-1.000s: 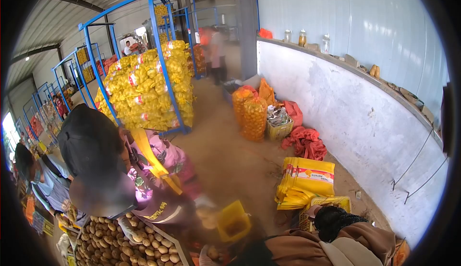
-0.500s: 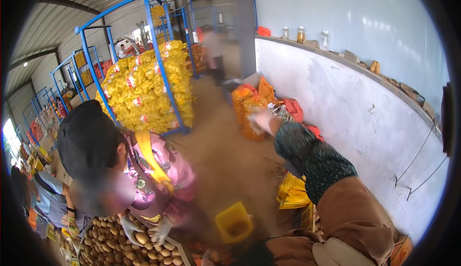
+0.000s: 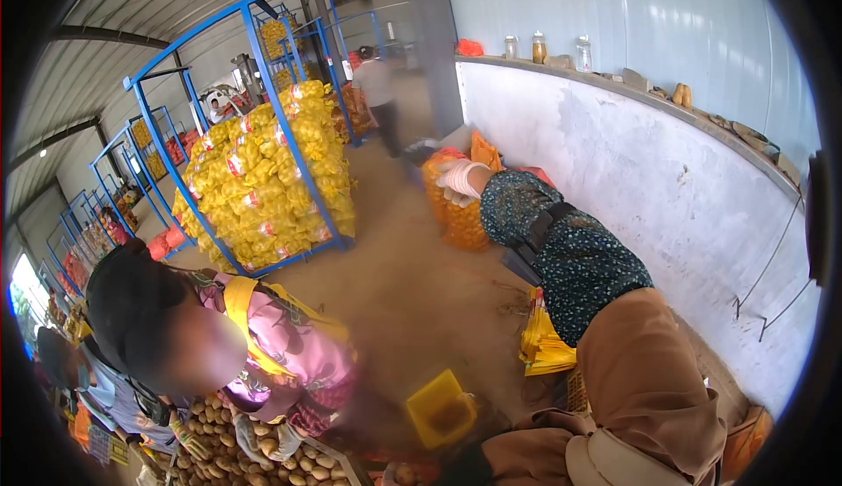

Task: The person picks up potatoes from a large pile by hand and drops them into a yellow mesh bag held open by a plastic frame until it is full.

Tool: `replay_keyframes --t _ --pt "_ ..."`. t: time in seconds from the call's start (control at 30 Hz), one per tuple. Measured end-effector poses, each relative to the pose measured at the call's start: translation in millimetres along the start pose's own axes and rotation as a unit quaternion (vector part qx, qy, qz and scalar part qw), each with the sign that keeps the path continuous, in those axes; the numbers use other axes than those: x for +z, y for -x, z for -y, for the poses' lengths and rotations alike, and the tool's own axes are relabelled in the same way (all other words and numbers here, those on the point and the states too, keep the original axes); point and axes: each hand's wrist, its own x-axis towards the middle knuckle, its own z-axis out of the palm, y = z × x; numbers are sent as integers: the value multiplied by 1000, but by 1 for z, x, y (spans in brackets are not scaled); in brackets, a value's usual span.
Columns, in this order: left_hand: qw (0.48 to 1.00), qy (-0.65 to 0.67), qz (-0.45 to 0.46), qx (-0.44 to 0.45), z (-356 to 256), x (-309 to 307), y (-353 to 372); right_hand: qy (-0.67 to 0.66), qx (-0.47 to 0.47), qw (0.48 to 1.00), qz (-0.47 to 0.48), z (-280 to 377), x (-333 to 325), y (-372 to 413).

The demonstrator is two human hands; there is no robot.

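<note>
My right hand (image 3: 460, 181), in a pale glove with a pink-striped cuff, reaches far forward in front of orange net bags of potatoes (image 3: 465, 223) by the low wall. Its fingers look partly spread, with nothing visible between them. Only a pale bit of what may be my left hand (image 3: 390, 474) shows at the bottom edge; its fingers are hidden. Near it stands a yellow basket (image 3: 441, 409). Yellow folded bags (image 3: 545, 346) lie below my right forearm.
A co-worker in pink (image 3: 289, 337) bends over a bin of potatoes (image 3: 210, 442) at the lower left. Beyond stands a blue rack (image 3: 285, 135) of yellow net bags (image 3: 263, 179). A person (image 3: 375, 91) is farther back. Jars (image 3: 538, 47) stand on the wall ledge (image 3: 605, 82).
The view has shifted. My right hand now appears farther left and higher, over the orange bags, and is less blurred. The co-worker in pink leans lower, and the far person shows more clearly.
</note>
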Motion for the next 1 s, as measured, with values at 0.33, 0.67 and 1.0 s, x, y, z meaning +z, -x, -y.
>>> replay_keyframes --t 0.33,0.67,1.0 --pt "996 -70 -26 54 -1 33 -11 19 -23 994 -105 2 -102 33" --pt "858 -412 -151 267 2 70 1 -288 -81 925 -236 -66 -169 -6" --pt "894 -221 -26 388 -46 142 81 -55 -115 895 428 -136 200 214"
